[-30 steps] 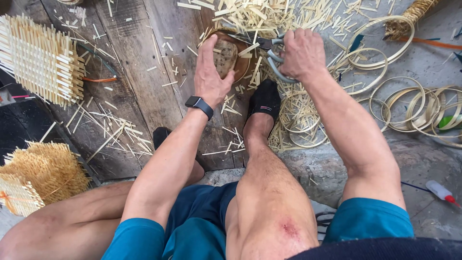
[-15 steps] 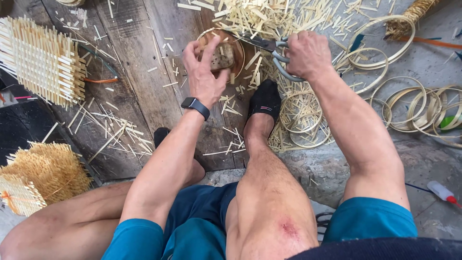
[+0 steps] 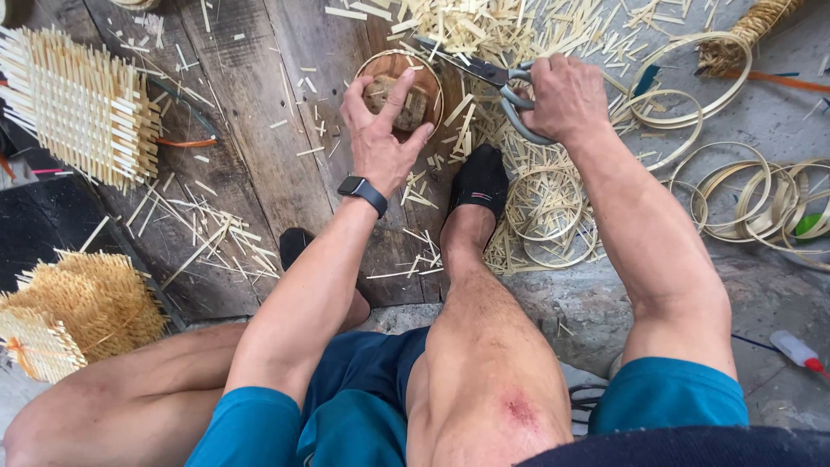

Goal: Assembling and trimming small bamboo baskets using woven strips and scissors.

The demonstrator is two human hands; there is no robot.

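My left hand [image 3: 380, 138], with a dark watch on its wrist, presses its fingers on a small woven bamboo block [image 3: 399, 97] that lies inside a round bamboo hoop [image 3: 432, 73] on the wooden board. My right hand [image 3: 566, 97] grips the handles of grey scissors [image 3: 484, 73], whose blades point left over the hoop's rim. My right foot in a black sock [image 3: 480, 182] rests just below the hoop among cut bamboo strips.
Bamboo slivers litter the dark wooden boards [image 3: 251, 104]. A rack of bamboo sticks [image 3: 82, 104] lies at the left, a woven bundle [image 3: 78, 307] at the lower left. Coiled bamboo rings [image 3: 743, 195] spread at the right. A small glue bottle [image 3: 795, 350] lies at the lower right.
My left hand has turned from lying flat over the block to pressing it with its fingertips inside the hoop. The scissors have shifted slightly left toward the hoop.
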